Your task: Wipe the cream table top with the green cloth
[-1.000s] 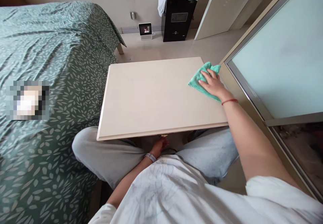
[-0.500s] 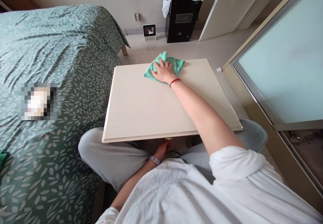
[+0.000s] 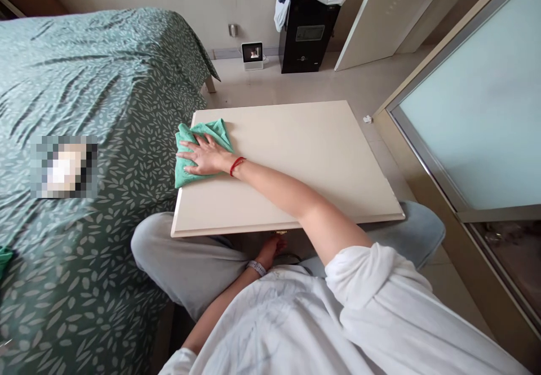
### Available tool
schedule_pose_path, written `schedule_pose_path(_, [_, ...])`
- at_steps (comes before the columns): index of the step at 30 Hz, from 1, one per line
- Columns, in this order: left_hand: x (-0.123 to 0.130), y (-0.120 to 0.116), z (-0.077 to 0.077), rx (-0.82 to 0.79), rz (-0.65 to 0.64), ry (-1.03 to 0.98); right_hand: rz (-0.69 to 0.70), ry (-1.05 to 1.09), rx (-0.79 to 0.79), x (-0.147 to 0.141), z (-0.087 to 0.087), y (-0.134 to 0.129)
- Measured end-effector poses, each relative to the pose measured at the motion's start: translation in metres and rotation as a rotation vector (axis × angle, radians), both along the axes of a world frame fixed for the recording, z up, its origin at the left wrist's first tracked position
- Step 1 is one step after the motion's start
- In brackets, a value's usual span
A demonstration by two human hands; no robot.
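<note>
My right hand (image 3: 205,155) lies flat with spread fingers on a folded green cloth (image 3: 183,175), pressing it against the tabletop. The cloth sits at the left side of a cream-coloured small table (image 3: 287,155) and hangs slightly past its left edge. A red string bracelet circles my right wrist. Below the table's near edge, my left hand (image 3: 271,249) rests between my legs, close to a small brass-coloured latch (image 3: 279,232). Its fingers show only in part, loosely curled and slightly apart, with nothing visible in them. A pale watch band is on that wrist.
A bed with a green leaf-patterned sheet (image 3: 127,194) stands close on the left. Beyond the table are a small screen device (image 3: 252,54) and a black cabinet (image 3: 305,36) topped with jeans. A frosted sliding door (image 3: 473,98) is on the right.
My right hand has swept the green cloth from the table's far middle edge leftward and nearer, to the left edge. My left hand has stayed in place.
</note>
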State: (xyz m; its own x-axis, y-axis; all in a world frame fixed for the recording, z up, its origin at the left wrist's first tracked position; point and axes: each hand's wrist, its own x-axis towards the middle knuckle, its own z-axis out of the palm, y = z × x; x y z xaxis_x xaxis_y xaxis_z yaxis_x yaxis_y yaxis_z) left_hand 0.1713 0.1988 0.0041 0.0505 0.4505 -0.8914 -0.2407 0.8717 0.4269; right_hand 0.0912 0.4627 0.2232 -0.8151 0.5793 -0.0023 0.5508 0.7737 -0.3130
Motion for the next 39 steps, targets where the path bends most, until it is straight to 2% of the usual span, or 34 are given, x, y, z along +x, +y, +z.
schedule_pose_path(3, [-0.001, 0.001, 0.006, -0.003, 0.015, 0.015, -0.006, -0.011, -0.008, 0.022, -0.004, -0.004])
schedule_pose_path(7, [0.000, 0.002, 0.011, -0.003, 0.019, 0.027, -0.187, -0.028, -0.043, 0.074, -0.007, 0.011])
schedule_pose_path(10, [0.000, 0.003, 0.013, -0.009, 0.014, 0.036, -0.350, -0.044, -0.055, 0.131, -0.007, 0.023])
schedule_pose_path(13, [0.000, 0.004, 0.013, -0.012, 0.006, 0.041, -0.557, -0.086, -0.035, 0.201, -0.007, 0.027])
schedule_pose_path(17, [0.001, 0.004, 0.014, -0.012, 0.003, 0.037, -0.854, -0.131, -0.011, 0.300, -0.012, 0.015])
schedule_pose_path(19, [0.002, 0.004, 0.014, -0.007, 0.003, 0.025, -0.989, -0.113, 0.012, 0.339, -0.018, 0.003])
schedule_pose_path(21, [0.002, 0.004, 0.015, -0.004, 0.000, 0.015, -1.119, -0.072, 0.038, 0.363, -0.026, -0.011])
schedule_pose_path(23, [0.002, 0.004, 0.016, -0.003, -0.005, 0.009, -1.222, -0.036, 0.058, 0.373, -0.033, -0.024])
schedule_pose_path(26, [0.003, 0.004, 0.016, -0.003, -0.013, 0.001, -1.270, -0.025, 0.066, 0.361, -0.035, -0.036])
schedule_pose_path(30, [0.004, 0.003, 0.015, -0.005, -0.024, -0.003, -1.147, -0.068, 0.039, 0.309, -0.026, -0.040])
schedule_pose_path(33, [0.003, 0.003, 0.015, -0.005, -0.027, 0.004, -0.952, -0.095, 0.015, 0.247, -0.018, -0.043])
schedule_pose_path(39, [0.003, 0.004, 0.016, 0.004, -0.002, 0.004, -0.466, -0.043, -0.010, 0.096, -0.008, -0.067])
